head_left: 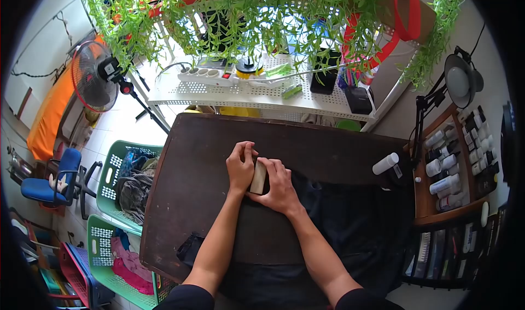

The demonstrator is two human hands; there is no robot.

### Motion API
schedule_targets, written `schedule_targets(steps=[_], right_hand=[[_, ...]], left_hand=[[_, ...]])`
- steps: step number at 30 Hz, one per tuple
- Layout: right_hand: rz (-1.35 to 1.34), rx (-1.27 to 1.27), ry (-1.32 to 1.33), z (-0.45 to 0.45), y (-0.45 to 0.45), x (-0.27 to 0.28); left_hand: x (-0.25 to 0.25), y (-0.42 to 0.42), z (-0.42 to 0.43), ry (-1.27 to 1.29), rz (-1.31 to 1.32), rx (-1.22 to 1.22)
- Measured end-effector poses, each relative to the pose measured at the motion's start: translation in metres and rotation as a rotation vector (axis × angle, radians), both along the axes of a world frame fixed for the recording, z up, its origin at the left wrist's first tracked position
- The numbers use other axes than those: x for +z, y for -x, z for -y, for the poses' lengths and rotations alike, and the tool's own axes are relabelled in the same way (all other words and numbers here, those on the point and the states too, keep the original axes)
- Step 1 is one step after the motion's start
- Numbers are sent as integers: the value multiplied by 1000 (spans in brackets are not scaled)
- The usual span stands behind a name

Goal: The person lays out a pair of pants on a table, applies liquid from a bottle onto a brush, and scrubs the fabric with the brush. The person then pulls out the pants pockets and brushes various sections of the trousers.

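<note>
A small oblong block with a tan face and a dark side stands over the middle of the dark brown table. My right hand grips it, thumb at the near end and fingers around the far end. Close against its left side is my left hand, fingers bent and tips drawn together; whatever they may pinch is too small or hidden to make out. Black cloth covers the table's right and near parts, under my right forearm. A dark bunched cloth lies by my left forearm.
A white bottle is at the table's right, near a wooden rack of bottles and a black desk lamp. Green laundry baskets stand left, with a fan beyond. A white perforated shelf with hanging greenery borders the back.
</note>
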State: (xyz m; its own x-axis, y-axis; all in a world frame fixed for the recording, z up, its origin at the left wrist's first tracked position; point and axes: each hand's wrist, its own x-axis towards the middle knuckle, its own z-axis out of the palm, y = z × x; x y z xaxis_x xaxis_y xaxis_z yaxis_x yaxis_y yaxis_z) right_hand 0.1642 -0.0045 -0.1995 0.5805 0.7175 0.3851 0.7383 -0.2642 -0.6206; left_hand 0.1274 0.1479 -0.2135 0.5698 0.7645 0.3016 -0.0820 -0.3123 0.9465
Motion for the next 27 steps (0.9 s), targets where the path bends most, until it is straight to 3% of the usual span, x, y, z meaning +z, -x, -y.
schedule_targets(steps=[4, 10, 14, 27], right_hand=[[-172, 315, 52, 14, -15, 10], [-338, 300, 137, 17, -16, 11], [31, -48, -170, 0, -12, -13], [73, -133, -33, 2, -12, -10]], left_hand=[[0, 2, -3, 0, -45, -24], [-3, -1, -3, 56, -82, -39], [-3, -1, -2, -7, -48, -43], [-2, -2, 1, -44, -98, -57]])
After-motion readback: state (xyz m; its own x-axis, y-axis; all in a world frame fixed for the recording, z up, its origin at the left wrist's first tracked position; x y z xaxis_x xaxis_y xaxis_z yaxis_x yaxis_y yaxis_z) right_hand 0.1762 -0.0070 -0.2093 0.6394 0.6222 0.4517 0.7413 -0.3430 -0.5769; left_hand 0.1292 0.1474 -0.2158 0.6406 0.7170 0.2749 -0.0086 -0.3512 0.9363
